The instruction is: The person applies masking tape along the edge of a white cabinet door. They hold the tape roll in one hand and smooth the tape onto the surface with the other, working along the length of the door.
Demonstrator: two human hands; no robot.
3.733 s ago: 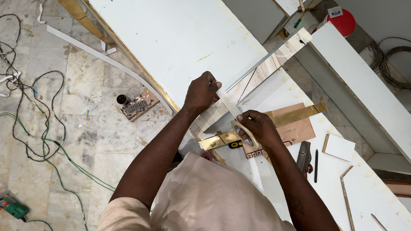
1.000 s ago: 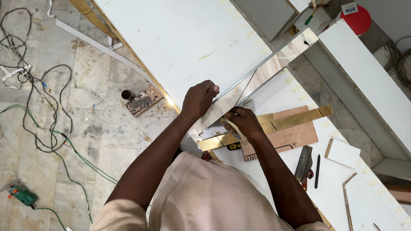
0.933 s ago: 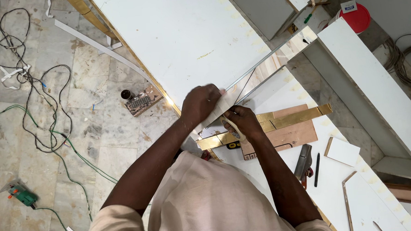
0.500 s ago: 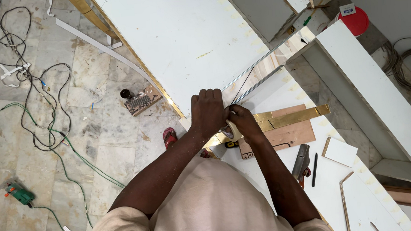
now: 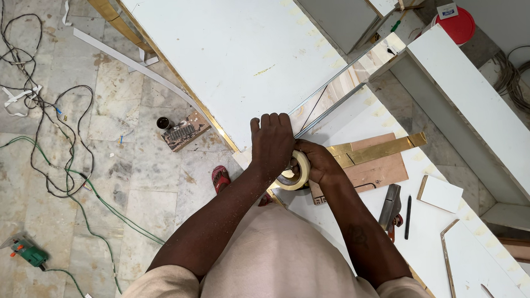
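While both hands meet at the near corner of the big white board, the scene reads as follows.

Landmark: large white board (image 5: 237, 55), lying flat and filling the upper middle of the head view, with a gold edge along its left side.
Tape roll: a pale roll of tape (image 5: 296, 172) sits just below the board's near corner, between the two hands and partly hidden by them.
Left hand: left hand (image 5: 272, 144) lies over the board's near corner, fingers curled down, its palm side touching the top of the roll.
Right hand: right hand (image 5: 318, 162) is just right of the roll, closed around its side and gripping it.
Gold strip: a brass-coloured strip (image 5: 379, 150) runs right from the hands, resting on a brown cardboard sheet (image 5: 373, 174).
Metal rail: a thin grey rail (image 5: 334, 107) follows the board's lower right edge.
Right of the cardboard: a black pencil (image 5: 407, 216) and a small hand plane (image 5: 391, 205), on a second white panel (image 5: 478, 265).
Left of the board, on the floor: tangled cables (image 5: 44, 141), a green power tool (image 5: 25, 251) and a red sandal (image 5: 221, 178).
Far above right of the board: a red lid (image 5: 457, 26).
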